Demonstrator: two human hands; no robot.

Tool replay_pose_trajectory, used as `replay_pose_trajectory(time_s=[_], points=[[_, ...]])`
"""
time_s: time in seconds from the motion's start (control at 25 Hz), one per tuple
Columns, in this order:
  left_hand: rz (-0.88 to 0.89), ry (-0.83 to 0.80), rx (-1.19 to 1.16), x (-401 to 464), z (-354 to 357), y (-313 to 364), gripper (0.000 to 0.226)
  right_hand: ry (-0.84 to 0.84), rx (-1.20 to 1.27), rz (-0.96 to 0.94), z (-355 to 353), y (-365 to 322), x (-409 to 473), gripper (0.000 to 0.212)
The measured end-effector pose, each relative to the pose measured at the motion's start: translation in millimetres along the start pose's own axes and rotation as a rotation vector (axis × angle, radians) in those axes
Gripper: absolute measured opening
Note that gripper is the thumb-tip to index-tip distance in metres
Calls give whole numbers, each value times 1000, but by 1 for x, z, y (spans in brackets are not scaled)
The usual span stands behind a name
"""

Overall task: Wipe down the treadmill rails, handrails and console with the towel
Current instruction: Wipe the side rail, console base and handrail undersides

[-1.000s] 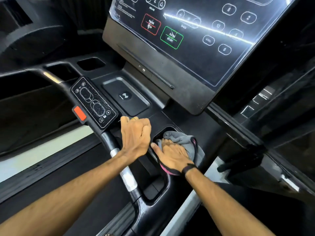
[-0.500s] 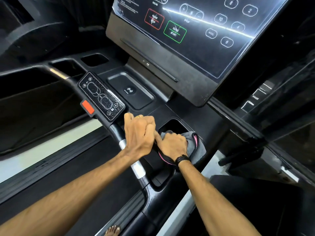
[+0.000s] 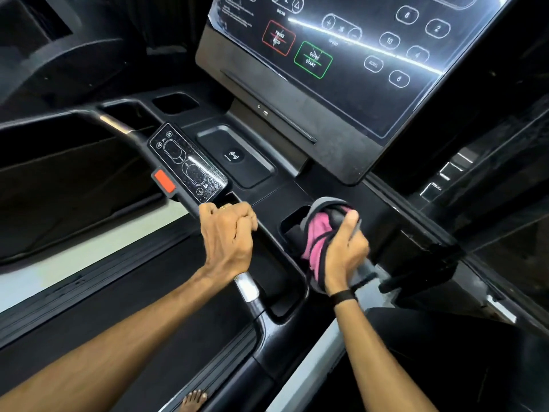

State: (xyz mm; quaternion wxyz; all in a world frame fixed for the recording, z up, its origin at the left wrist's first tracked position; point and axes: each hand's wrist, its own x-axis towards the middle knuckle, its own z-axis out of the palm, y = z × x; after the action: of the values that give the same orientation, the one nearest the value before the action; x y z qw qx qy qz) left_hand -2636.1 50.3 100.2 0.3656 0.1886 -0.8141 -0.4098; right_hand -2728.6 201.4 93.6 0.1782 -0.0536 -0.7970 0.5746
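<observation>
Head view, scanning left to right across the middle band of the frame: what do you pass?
Orange tab → small control panel → left hand gripping the handrail → towel → right hand.

Console screen (image 3: 341,93) overhangs the tray (image 3: 237,162) closely.

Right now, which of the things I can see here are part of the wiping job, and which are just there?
Part of the job:
right hand gripping the towel
left hand gripping the handrail
console
small keypad

Just there:
charging tray
wristband
bare foot
</observation>
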Motion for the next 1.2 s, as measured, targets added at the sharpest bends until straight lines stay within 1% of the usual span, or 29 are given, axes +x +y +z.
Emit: replay_pose_trajectory(time_s=[0.04,0.08,0.12,0.16,0.2,0.24,0.28,0.4,0.52,0.6,0.64,0.72,0.8,0.88,0.96,1.0,1.04,1.08,1.12,1.16,1.2], points=[[-13,8,-13,1,-3,-1,27,-85,-72,-185,-4,4,-1,62],[-25,10,-19,1,-6,-1,26,-313,-206,-368,-5,11,-5,62],[-29,13,-15,0,-8,-2,27,-614,-437,-554,-5,21,-12,62],[-20,21,-6,-1,-9,-3,28,-849,-695,-738,-5,38,-16,61],[-2,35,6,-4,-10,-4,28,-949,-879,-880,-3,54,-19,60],[11,57,19,-5,-12,-6,29,-940,-967,-956,3,64,-20,60],[8,84,33,-4,-13,-10,29,-894,-979,-974,15,66,-20,63],[-73,152,64,-7,-19,-20,31,-772,-985,-929,61,47,-21,67],[-118,150,114,-18,-27,-29,26,-708,-1050,-899,83,41,-28,67],[-119,132,136,-25,-33,-34,23,-696,-1041,-959,64,49,-32,70],[-125,124,144,-28,-36,-36,22,-696,-1036,-986,51,54,-33,76],[-132,112,155,-34,-40,-40,22,-698,-1039,-970,25,64,-35,85],[-129,101,155,-40,-43,-44,23,-665,-946,-877,8,59,-36,76],[-121,87,137,-46,-44,-50,24,-633,-756,-679,-4,35,-31,64],[-95,78,82,-48,-44,-59,26,-608,-553,-530,-29,6,-31,59],[-70,78,51,-49,-44,-64,26,-673,-510,-475,-44,-8,-38,61],[-48,87,32,-51,-44,-67,26,-837,-507,-369,-57,-18,-52,69],[-44,99,18,-51,-45,-70,25,-1045,-603,-232,-64,-17,-71,83],[-58,106,2,-52,-48,-72,24,-1189,-787,-193,-64,-6,-95,99],[-83,114,4,-59,-54,-74,22,-1217,-954,-246,-62,11,-122,113],[-112,132,10,-70,-61,-75,20,-1125,-1060,-356,-58,29,-144,124]])
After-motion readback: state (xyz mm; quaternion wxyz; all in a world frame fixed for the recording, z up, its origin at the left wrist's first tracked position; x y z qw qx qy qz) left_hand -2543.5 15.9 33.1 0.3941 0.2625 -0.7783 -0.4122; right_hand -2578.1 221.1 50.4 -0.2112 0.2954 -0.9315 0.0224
